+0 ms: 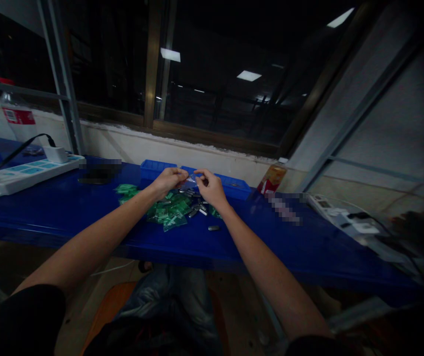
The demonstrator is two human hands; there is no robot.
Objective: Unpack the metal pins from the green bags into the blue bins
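Note:
Above the blue table, my left hand (170, 181) pinches a small clear plastic bag (189, 182). My right hand (210, 187) is at the bag's other side, thumb and fingers closed together at its edge. What the bag holds is too small to make out. Under my hands lies a heap of small green plastic packets (171, 210). Several small silvery metal pieces (198, 207) lie beside the packets, partly hidden by my right hand. One more metal piece (214, 228) sits apart, nearer the table's front edge.
Blue trays (158, 168) stand behind my hands against the wall. To the left are a white power strip (34, 173), a dark flat object (99, 174) and a bottle (18, 116). An orange-red drink container (272, 179) and another power strip (340, 217) are to the right.

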